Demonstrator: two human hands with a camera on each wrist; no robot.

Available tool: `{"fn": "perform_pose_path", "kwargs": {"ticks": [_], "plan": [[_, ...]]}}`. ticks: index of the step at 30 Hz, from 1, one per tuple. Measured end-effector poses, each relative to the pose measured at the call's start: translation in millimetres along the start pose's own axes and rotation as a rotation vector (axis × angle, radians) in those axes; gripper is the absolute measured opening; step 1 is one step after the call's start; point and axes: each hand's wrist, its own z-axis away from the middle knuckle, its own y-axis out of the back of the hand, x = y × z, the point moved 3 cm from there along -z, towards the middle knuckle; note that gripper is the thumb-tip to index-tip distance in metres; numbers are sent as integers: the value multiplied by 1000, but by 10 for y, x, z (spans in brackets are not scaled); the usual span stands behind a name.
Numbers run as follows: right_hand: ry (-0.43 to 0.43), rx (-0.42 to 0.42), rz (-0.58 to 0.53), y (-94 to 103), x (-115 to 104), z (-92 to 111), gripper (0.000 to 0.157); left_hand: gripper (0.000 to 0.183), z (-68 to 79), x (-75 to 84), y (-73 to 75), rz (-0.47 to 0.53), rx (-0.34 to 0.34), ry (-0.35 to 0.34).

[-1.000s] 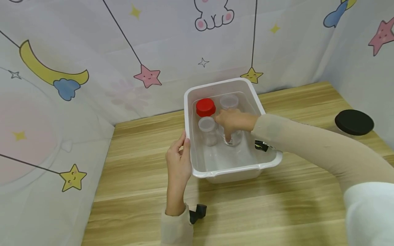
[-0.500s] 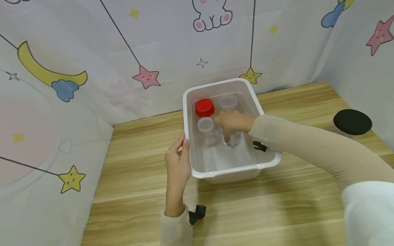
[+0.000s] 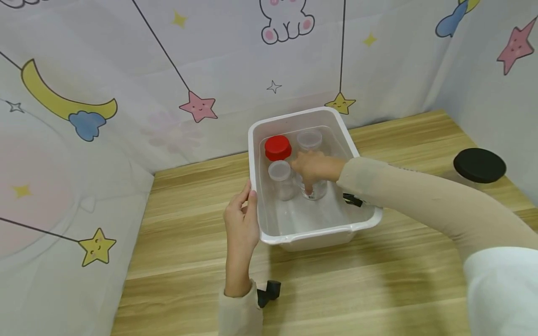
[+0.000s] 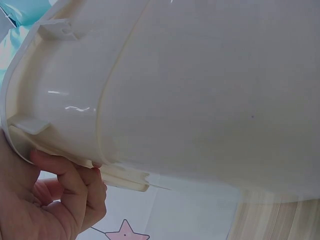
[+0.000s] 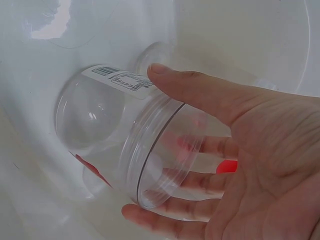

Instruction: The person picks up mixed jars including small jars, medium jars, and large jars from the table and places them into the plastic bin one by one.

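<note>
A white plastic tub (image 3: 317, 233) stands on the table with several jars inside. My left hand (image 3: 241, 217) holds its left rim, fingers curled at the edge in the left wrist view. Inside the tub, my right hand (image 3: 313, 166) is around a clear jar (image 5: 100, 115) with a barcode label. In the right wrist view, the thumb lies along the label side and the fingers spread behind the jar's lid end. Beside it stand a clear jar with a whitish lid (image 3: 280, 171), a red-lidded jar (image 3: 278, 147) and another clear-lidded jar (image 3: 309, 138) at the back.
On the wooden table (image 3: 189, 261), a jar with a black lid (image 3: 479, 165) stands to the right of the tub. A patterned cloth (image 3: 235, 60) hangs behind and at the sides. Black camera mounts (image 3: 269, 293) show at the wrists.
The whole head view has shifted slightly, with the tub a little further left in it. Both hands keep their places on the tub and the jar.
</note>
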Motion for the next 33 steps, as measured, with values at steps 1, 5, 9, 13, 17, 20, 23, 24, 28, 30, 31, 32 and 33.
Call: {"fn": "perform_pose_path", "kwargs": {"ticks": [1, 5, 9, 13, 17, 20, 23, 24, 28, 30, 31, 32, 33], "plan": [[1, -1, 1, 3, 0, 4, 88, 37, 2, -1, 0, -3, 0, -1], [-2, -9, 3, 11, 0, 4, 88, 37, -2, 7, 0, -9, -1, -1], [-10, -17, -5, 23, 1, 6, 86, 37, -6, 14, 0, -13, -5, -5], [-8, -23, -25, 33, -4, 10, 87, 38, -6, 11, 4, -18, -4, 1], [-6, -27, -48, 39, -13, 8, 92, 37, -5, 3, 8, -25, -2, 7], [1, -26, -60, 61, -20, 17, 96, 37, -4, 5, 13, -24, 2, 2], [5, -13, -80, 102, -13, 41, 98, 37, -4, 9, 19, -18, 5, -5], [7, -8, -93, 118, -8, 53, 98, 37, -4, 11, 21, -17, 6, -6], [8, -8, -156, 173, 22, 104, 97, 37, -6, 14, 24, -18, 6, -6], [12, -15, -184, 193, 34, 122, 94, 37, -5, 12, 21, -24, 7, -5], [12, -18, -197, 202, 38, 131, 93, 37, -5, 10, 19, -24, 5, -5], [12, -18, -212, 211, 43, 140, 93, 37, -4, 8, 17, -26, 4, -5], [16, -14, -217, 222, 45, 146, 92, 37, -4, 7, 14, -28, 3, -5]]}}
